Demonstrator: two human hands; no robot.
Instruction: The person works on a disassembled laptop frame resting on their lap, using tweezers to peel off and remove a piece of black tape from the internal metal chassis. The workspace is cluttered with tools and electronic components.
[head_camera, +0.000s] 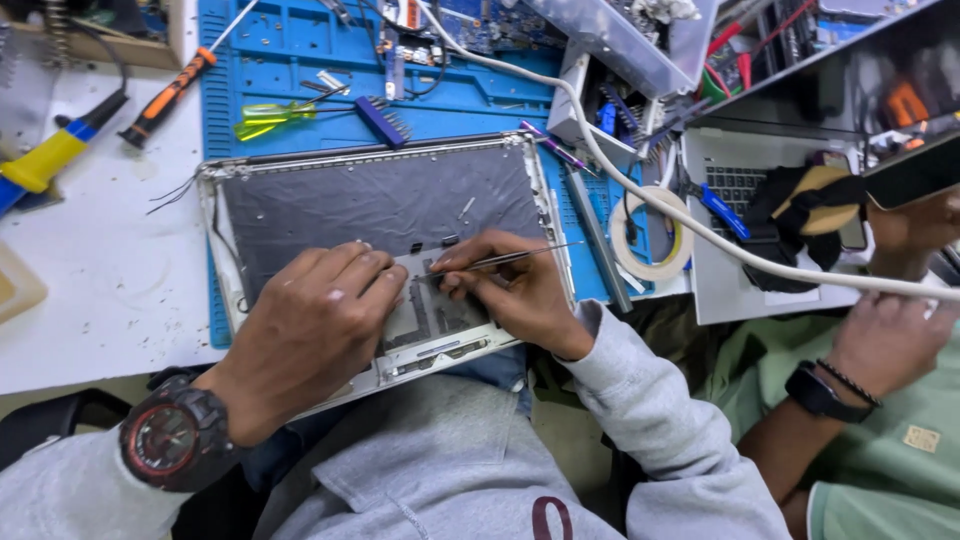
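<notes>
Head view: looks down on a person seated at a repair surface (90, 300), with an opened laptop shell across the lap and the surface edge.
Workpiece: laptop shell (380, 200), silver rim, dark grey inner lining, lying inside-up; its far half rests on the blue mat (290, 50), its near edge overhangs toward the person's body, which brings the work area close to both hands.
Right hand: right hand (515, 290) holds metal tweezers (500, 261); fingers clamped on the tweezers' shaft in a pencil grip, tips pointing left to a spot on the shell's near centre. The heel of the hand rests on the shell, apparently to steady the tips.
Left hand: left hand (320, 320) lies palm-down on the shell just left of the tweezer tips; fingers together and curled, pressing on the panel, gripping nothing visible. Judged a bracing hold, keeping the shell from shifting.
Wrist: black and red watch (175, 437) on the left wrist.
Nearby tools: yellow-green screwdriver (265, 118) and orange-handled screwdriver (165, 97) beyond the shell, well apart from both hands.
Right of shell: tape roll (650, 235), with a white cable (700, 230) crossing it.
Co-worker: another person's arm (850, 370) in a green sleeve at the right, apart from the work.
</notes>
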